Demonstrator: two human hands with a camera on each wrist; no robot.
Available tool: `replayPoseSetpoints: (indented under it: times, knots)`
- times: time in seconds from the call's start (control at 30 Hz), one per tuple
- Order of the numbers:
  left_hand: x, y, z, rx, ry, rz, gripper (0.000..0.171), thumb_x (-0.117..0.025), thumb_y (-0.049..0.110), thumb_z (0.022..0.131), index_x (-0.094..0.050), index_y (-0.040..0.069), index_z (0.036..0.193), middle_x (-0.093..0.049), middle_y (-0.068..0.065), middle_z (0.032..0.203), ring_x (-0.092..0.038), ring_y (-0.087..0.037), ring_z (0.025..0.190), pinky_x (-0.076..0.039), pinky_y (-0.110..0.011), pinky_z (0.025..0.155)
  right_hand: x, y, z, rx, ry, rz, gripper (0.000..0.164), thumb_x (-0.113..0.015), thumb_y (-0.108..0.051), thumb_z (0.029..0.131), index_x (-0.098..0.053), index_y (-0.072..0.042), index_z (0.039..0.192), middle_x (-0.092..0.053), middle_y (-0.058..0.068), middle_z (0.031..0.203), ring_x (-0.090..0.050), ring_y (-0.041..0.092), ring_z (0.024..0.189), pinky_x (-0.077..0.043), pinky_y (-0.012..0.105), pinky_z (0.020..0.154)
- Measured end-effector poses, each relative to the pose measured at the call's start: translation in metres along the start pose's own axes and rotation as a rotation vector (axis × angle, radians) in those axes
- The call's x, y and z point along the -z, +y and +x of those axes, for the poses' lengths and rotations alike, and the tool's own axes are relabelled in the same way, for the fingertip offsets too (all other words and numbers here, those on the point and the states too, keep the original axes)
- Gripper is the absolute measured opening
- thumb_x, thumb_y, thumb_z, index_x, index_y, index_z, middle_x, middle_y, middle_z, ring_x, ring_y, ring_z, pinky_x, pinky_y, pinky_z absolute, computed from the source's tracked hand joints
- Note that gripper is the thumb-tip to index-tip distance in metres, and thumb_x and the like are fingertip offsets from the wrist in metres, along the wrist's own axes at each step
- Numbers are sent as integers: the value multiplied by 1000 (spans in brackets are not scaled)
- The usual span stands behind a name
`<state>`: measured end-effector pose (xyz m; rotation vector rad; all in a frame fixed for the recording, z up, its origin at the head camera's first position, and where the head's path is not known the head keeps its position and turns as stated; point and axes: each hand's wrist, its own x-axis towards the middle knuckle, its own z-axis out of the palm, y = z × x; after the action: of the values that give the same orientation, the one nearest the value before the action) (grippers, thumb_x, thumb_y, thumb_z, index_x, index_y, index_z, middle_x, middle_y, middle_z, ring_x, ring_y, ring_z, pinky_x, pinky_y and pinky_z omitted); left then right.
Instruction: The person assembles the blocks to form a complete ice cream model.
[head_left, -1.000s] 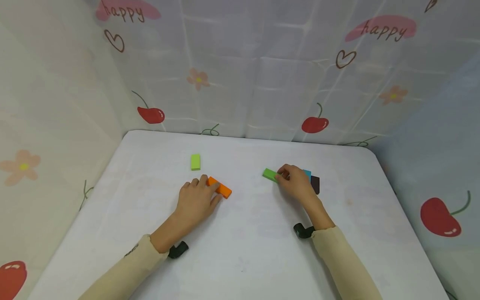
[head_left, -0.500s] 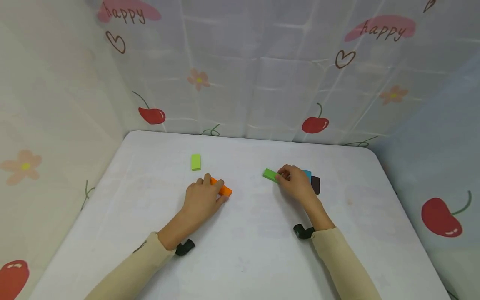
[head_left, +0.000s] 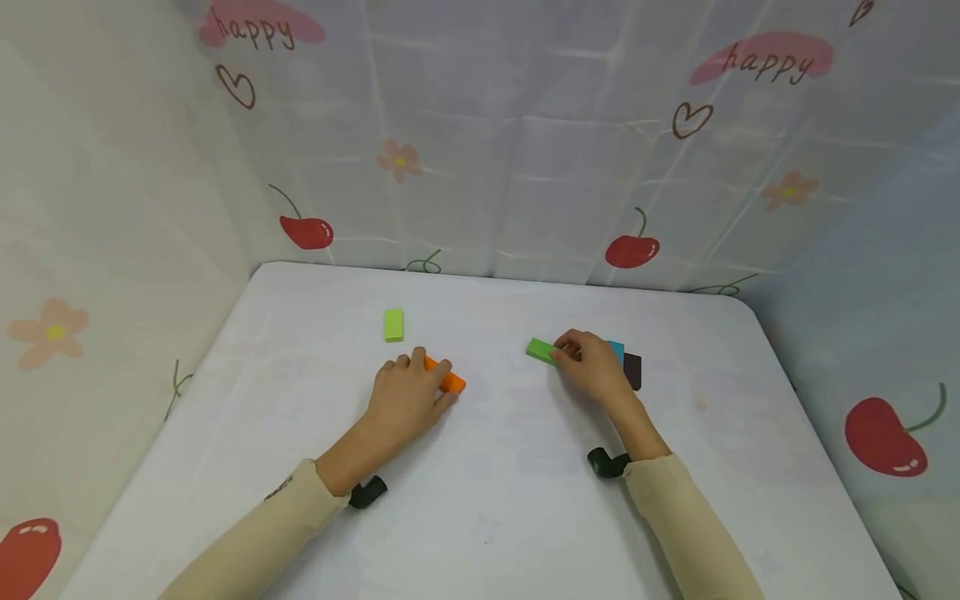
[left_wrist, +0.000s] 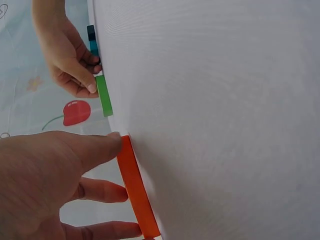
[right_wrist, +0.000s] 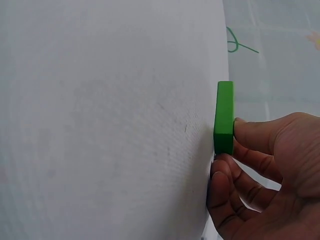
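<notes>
Working inside the table's [head_left: 487,492] edges: touching one orange block [head_left: 452,382] with the left hand's [head_left: 405,393] spread fingers and, across open room, pinching one green block [head_left: 541,350] in the right hand [head_left: 592,365], with one lime block [head_left: 393,326] past the left fingers, one blue block [head_left: 617,350] and one black block [head_left: 633,372] beside the right.

And here's the curtain [head_left: 480,167] w/ red cherries [head_left: 632,252], hearts [head_left: 692,121], orange flwrs [head_left: 400,161], "happy" prints [head_left: 762,59], rising b/h the wht tabletop [head_left: 487,467]!

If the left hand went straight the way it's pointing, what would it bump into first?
Most likely the orange block: the left hand seems to be touching it, though the exact depth is hard to judge.
</notes>
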<state>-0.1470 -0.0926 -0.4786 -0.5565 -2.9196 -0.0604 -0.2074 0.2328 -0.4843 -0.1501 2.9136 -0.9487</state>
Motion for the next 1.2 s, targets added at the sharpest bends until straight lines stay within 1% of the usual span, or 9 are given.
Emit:
replayPoseSetpoints:
  times: [0.2, 0.37, 0.5, 0.63, 0.83, 1.0, 1.2]
  knots:
    - [-3, -1, 3, -15, 10, 17, 50, -78, 61, 93, -72, 26, 128, -65, -10, 108, -65, -28, 85, -58, -44, 75, -2, 0, 4, 7, -5, 13, 28, -69, -28, 106, -73, -7, 126, -72, 16, 111, -67, 32, 105, -56, 48, 93]
    - [-2, 6, 6, -39, -1, 10, 50, -78, 62, 92, -71, 27, 128, -64, -9, 108, -65, -28, 86, -57, -43, 78, -1, -1, 5, 27, 6, 23, 26, -70, -26, 105, -74, -7, 124, -72, 16, 108, -67, 31, 101, -55, 44, 89]
    - [-1, 11, 6, -74, -10, 6, 49, -78, 63, 92, -70, 28, 126, -63, -8, 107, -62, -25, 85, -56, -42, 79, -2, -3, 5, 25, 2, 28, 27, -70, -27, 106, -74, -9, 124, -72, 15, 110, -67, 31, 102, -55, 46, 90]
    - [-1, 13, 5, -120, -22, 9, 52, -76, 64, 93, -70, 28, 130, -64, -7, 111, -64, -25, 90, -58, -43, 84, -4, -6, 6, 17, 1, 37, 27, -69, -28, 106, -74, -11, 126, -72, 15, 113, -67, 32, 106, -56, 49, 94]
    - [-3, 14, 5, -175, -33, -51, 53, -77, 64, 93, -71, 27, 131, -65, -6, 116, -66, -28, 101, -58, -45, 91, -8, -8, 9, 16, 5, 58, 26, -71, -28, 105, -76, -13, 126, -73, 15, 115, -67, 32, 108, -56, 49, 95]
    - [-3, 14, 5, -216, -47, -90, 53, -78, 62, 92, -71, 27, 131, -64, -6, 120, -64, -27, 103, -57, -44, 94, -9, -9, 11, 19, 6, 82, 27, -72, -28, 105, -77, -12, 126, -74, 14, 115, -67, 31, 107, -56, 48, 95]
    - [-3, 15, 4, -263, -77, -115, 51, -77, 64, 92, -71, 29, 129, -64, -3, 123, -61, -23, 104, -56, -42, 95, -12, -13, 14, 38, 6, 96, 26, -72, -27, 104, -78, -11, 125, -74, 14, 113, -67, 31, 104, -56, 46, 93]
